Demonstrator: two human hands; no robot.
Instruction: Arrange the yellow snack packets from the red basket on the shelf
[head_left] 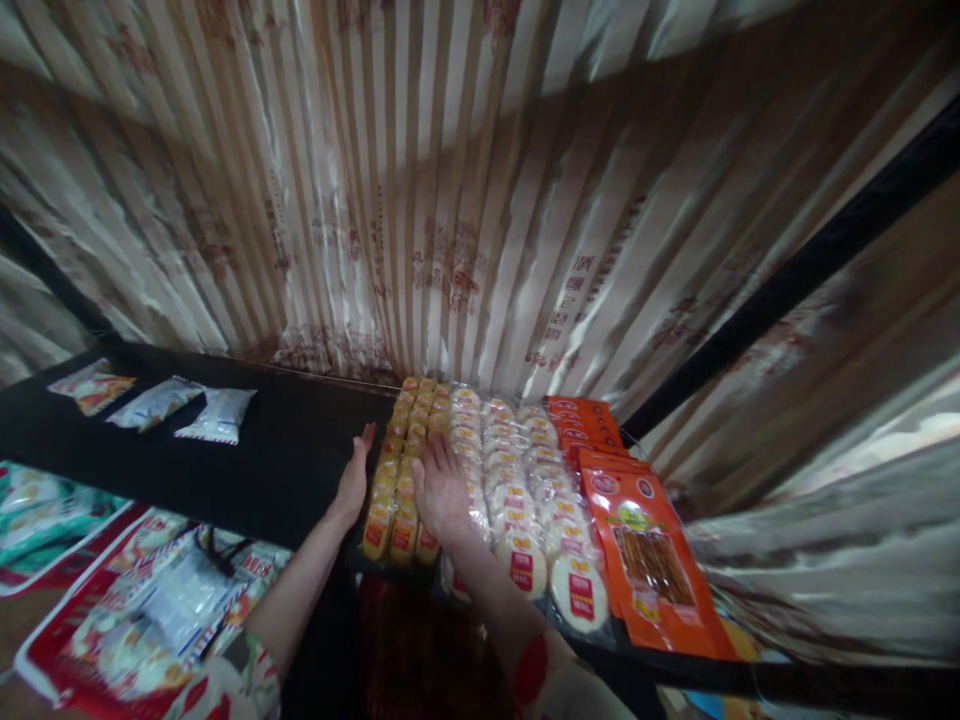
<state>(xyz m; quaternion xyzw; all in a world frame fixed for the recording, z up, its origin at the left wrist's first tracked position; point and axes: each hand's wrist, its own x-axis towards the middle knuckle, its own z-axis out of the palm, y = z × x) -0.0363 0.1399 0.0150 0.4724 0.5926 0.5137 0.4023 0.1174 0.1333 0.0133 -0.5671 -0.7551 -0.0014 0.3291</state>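
Note:
Rows of yellow snack packs (401, 470) lie on a black shelf (285, 460). My left hand (354, 478) is open, its fingers straight, pressed against the left side of these rows. My right hand (441, 490) lies flat and open on top of the yellow packs. To their right sit rows of round white cakes with red labels (517, 490). Further right lie orange packets (637, 530), stacked in a line.
Three small packets (157, 402) lie at the far left of the shelf. A red and white bag with packets inside (150, 610) is at the lower left. A striped curtain (450, 200) hangs behind the shelf. A black rail (795, 270) slants on the right.

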